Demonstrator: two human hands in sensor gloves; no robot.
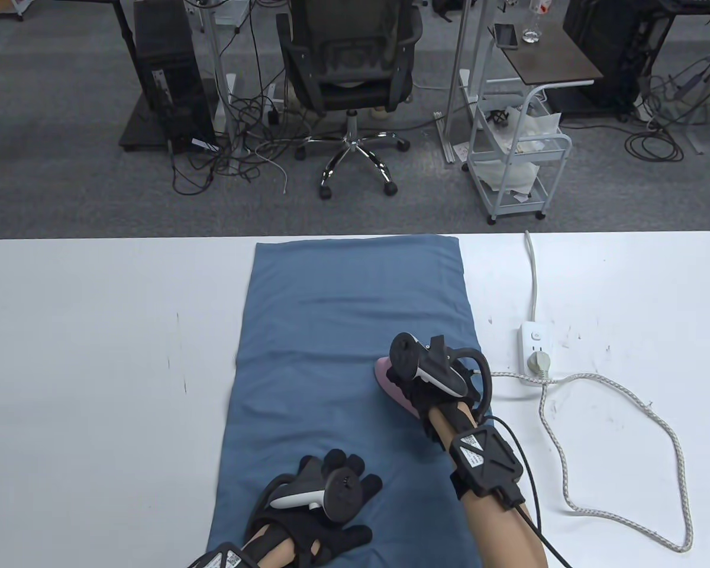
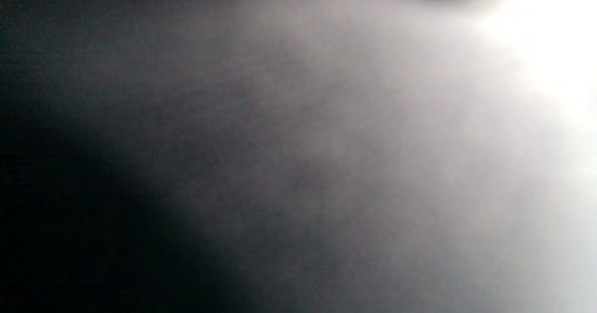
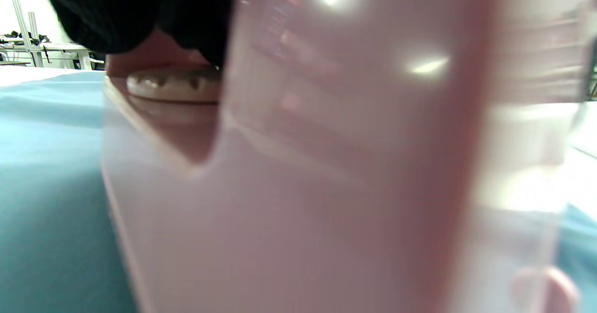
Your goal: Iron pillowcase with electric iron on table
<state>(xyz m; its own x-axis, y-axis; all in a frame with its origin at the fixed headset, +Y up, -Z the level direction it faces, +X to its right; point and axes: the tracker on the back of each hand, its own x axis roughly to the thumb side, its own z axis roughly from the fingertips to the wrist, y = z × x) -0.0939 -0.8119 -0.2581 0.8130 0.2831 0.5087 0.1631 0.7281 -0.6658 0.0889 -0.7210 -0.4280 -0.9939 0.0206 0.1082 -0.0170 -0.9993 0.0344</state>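
Two gloved hands work mid-stroke: the right hand [image 1: 429, 378] grips a pink iron [image 1: 390, 384] on the blue pillowcase [image 1: 343, 331], toward its 4 o'clock side, while the left hand [image 1: 322, 503] rests with fingers spread flat at 6 o'clock, pinning the cloth. Next, likely a smooth push toward 12 o'clock, minding the braided cord [image 1: 621, 414]. Soft matte fabric lies long across the white counter [image 1: 94, 355]; the iron's plastic shell is glossy.

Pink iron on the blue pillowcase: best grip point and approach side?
Grip the top handle of the pink plastic electric iron, coming from above and behind. It sits soleplate-down on the blue fabric pillowcase, nose pointing away, so only the handle is exposed. The right hand already holds it there.
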